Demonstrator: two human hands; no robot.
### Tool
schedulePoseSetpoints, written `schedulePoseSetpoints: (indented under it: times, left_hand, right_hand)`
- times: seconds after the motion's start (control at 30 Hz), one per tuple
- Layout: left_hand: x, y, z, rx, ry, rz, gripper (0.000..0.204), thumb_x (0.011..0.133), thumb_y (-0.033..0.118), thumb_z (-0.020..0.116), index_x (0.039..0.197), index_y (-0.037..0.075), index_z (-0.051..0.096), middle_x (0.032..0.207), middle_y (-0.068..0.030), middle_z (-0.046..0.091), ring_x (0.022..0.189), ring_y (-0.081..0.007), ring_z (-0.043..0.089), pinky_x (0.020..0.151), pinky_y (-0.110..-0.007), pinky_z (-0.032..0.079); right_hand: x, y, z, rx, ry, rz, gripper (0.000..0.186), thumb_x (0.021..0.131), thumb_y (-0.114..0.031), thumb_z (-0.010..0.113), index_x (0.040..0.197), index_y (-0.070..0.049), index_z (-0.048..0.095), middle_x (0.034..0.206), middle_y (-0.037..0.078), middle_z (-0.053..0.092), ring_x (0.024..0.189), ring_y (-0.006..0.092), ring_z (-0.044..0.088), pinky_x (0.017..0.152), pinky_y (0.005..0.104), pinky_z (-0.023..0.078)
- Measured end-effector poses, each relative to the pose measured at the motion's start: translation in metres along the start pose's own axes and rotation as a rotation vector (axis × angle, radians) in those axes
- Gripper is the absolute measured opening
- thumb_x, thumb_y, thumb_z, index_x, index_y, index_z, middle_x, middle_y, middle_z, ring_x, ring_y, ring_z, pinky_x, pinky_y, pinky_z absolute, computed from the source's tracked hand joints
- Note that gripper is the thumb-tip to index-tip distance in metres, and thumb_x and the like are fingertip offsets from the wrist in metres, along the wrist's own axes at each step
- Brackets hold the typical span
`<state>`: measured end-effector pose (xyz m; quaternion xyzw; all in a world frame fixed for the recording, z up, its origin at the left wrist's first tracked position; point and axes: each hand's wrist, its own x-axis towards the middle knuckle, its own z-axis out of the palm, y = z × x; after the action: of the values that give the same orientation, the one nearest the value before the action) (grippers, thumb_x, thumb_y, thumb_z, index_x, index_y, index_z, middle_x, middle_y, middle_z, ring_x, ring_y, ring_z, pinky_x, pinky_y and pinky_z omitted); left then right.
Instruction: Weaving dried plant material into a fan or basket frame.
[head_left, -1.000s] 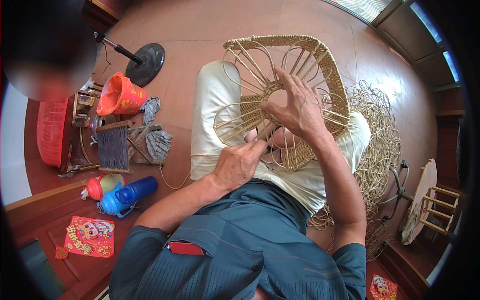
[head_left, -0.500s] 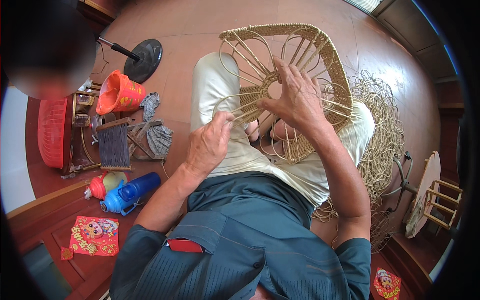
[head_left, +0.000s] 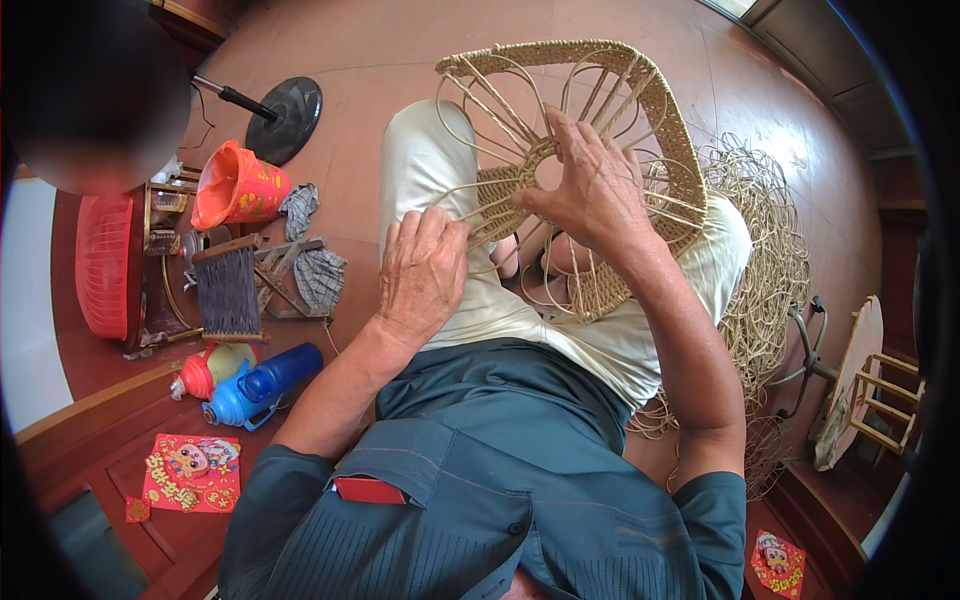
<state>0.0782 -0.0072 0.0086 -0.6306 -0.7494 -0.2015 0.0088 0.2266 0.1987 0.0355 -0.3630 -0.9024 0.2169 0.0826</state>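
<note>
A straw-coloured woven basket [head_left: 675,130] rests tilted on my lap, with a braided rim, cord-wrapped spokes and thin curved loops around a small ring [head_left: 530,172]. My right hand [head_left: 595,190] is at this ring, thumb on one side and fingers on the other, gripping the woven part. At the basket's left side, the fingers of my left hand [head_left: 425,265] are curled closed on a thin cord [head_left: 455,188] that arcs from the ring area. Its fingertips are partly hidden behind the hand's back.
A big heap of loose straw cord [head_left: 760,240] lies on the floor by my right leg. On the left are an orange-red bucket [head_left: 240,185], a folding stool [head_left: 230,290], a blue flask [head_left: 280,372] and a round black base with a pole [head_left: 290,120]. A wooden stool [head_left: 855,385] lies at right.
My left hand has turned so its back faces up and moved slightly up and left, drawing the cord loop. My right hand stays at the ring; the basket has barely shifted.
</note>
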Motion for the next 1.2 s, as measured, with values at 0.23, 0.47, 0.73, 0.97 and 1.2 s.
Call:
schedulePoseSetpoints:
  times: [0.23, 0.47, 0.73, 0.97, 1.2]
  left_hand:
    - [0.010, -0.006, -0.004, -0.052, -0.079, -0.090, 0.020, 0.085, 0.013, 0.075, 0.105, 0.009, 0.075, 0.104, -0.0104, 0.062, 0.106, -0.0332, 0.059, 0.093, -0.048, 0.045]
    - [0.018, -0.011, -0.007, -0.038, -0.132, -0.043, 0.018, 0.084, 0.014, 0.075, 0.100, 0.007, 0.074, 0.105, -0.0115, 0.062, 0.106, -0.0342, 0.059, 0.096, -0.047, 0.046]
    - [0.018, -0.011, -0.005, -0.006, -0.108, 0.046, 0.017, 0.088, 0.012, 0.072, 0.104, 0.006, 0.070, 0.103, -0.0134, 0.060, 0.104, -0.0358, 0.060, 0.095, -0.050, 0.047]
    - [0.012, 0.000, 0.003, 0.045, 0.048, 0.128, 0.011, 0.091, 0.009, 0.069, 0.099, 0.003, 0.065, 0.102, -0.0154, 0.060, 0.098, -0.0359, 0.062, 0.089, -0.048, 0.055]
    - [0.011, 0.049, 0.035, -0.291, -0.134, 0.104, 0.010, 0.096, 0.006, 0.066, 0.105, 0.001, 0.066, 0.100, -0.0175, 0.070, 0.090, -0.0376, 0.071, 0.081, -0.047, 0.059]
  right_hand:
    - [0.002, 0.001, -0.003, -0.009, 0.006, -0.008, 0.110, 0.078, -0.048, 0.092, 0.170, -0.008, 0.045, 0.151, 0.023, 0.065, 0.140, 0.0456, 0.062, 0.120, 0.0609, 0.044]
    - [0.008, 0.002, -0.006, 0.003, -0.035, -0.003, 0.111, 0.079, -0.050, 0.092, 0.170, -0.008, 0.044, 0.150, 0.023, 0.066, 0.138, 0.0463, 0.063, 0.119, 0.0593, 0.045]
    - [0.007, 0.004, -0.004, 0.007, -0.035, 0.000, 0.111, 0.079, -0.050, 0.092, 0.169, -0.007, 0.044, 0.150, 0.024, 0.066, 0.139, 0.0469, 0.063, 0.119, 0.0611, 0.044]
    - [0.006, 0.005, -0.005, 0.012, -0.034, -0.012, 0.110, 0.080, -0.050, 0.091, 0.169, -0.007, 0.044, 0.150, 0.024, 0.066, 0.139, 0.0463, 0.063, 0.120, 0.0621, 0.043]
    - [0.007, 0.002, -0.006, -0.019, -0.071, -0.019, 0.110, 0.081, -0.048, 0.089, 0.170, -0.006, 0.043, 0.151, 0.024, 0.065, 0.137, 0.0469, 0.064, 0.121, 0.0621, 0.043]
